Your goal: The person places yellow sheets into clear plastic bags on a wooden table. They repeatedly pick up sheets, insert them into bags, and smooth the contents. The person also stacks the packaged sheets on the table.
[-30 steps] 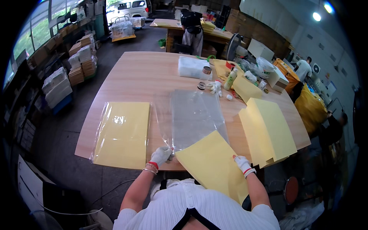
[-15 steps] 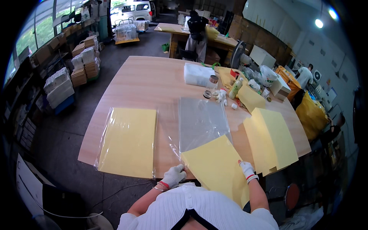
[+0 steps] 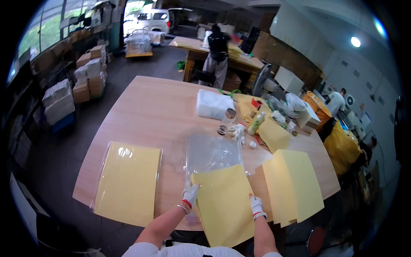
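Note:
A yellow paper sheet (image 3: 224,205), tilted and slightly bowed, lies between my gloved hands at the table's near edge. My left hand (image 3: 191,192) pinches its left edge near the upper corner; whether plastic film is also in those fingers is unclear. On the right edge, my right hand (image 3: 256,205) grips the sheet with the thumb on top. The sheet's far edge overlaps clear plastic bags (image 3: 214,150) lying flat on the table. To the left rests yellow paper in a clear sleeve (image 3: 127,184). A fanned stack of yellow paper (image 3: 299,184) lies to the right.
Beyond the bags on the wooden table (image 3: 141,107) are a white packet (image 3: 214,104), a jar (image 3: 229,115), spare gloves (image 3: 237,132), a bottle (image 3: 256,123) and red tape (image 3: 257,103). A co-worker (image 3: 217,47) stands at a table behind. Boxes (image 3: 58,103) are piled at left.
The sheet has straightened and lies more squarely before me. My left hand has moved forward from the plastic's near edge to the sheet's left edge. The view has shifted, so the table sits lower.

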{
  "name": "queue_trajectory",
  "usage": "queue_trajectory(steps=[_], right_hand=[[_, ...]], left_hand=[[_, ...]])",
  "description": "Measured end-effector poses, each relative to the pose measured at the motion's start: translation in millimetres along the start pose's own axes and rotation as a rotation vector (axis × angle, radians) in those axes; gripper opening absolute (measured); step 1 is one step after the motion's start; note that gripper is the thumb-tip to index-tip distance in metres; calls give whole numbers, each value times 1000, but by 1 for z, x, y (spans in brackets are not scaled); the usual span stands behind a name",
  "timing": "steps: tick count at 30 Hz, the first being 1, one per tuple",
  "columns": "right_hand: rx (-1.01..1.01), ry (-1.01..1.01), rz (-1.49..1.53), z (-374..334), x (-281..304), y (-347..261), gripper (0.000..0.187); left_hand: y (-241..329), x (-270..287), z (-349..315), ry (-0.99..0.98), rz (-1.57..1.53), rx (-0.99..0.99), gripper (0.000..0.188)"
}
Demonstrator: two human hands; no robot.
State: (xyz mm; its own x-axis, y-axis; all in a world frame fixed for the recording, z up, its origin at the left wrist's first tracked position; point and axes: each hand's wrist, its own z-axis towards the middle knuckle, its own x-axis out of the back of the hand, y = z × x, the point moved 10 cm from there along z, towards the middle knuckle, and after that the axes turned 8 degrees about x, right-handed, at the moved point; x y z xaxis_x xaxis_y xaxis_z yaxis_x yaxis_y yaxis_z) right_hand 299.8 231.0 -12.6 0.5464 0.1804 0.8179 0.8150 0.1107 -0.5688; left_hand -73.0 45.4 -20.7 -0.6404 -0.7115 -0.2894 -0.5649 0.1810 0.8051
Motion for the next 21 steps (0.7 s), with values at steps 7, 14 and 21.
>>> queue_trajectory(steps=[7,14,21], right_hand=[[-14,31,44,2,3,-14,54],[63,-24,-32,30,-3,-19,50],[444,-20,52,111,17,-104,37]], left_hand=[[9,-3,21,84,50,-31,35],[30,-28,30,50,128,-74,34],[41,-20,16,-41,-3,-262,27]])
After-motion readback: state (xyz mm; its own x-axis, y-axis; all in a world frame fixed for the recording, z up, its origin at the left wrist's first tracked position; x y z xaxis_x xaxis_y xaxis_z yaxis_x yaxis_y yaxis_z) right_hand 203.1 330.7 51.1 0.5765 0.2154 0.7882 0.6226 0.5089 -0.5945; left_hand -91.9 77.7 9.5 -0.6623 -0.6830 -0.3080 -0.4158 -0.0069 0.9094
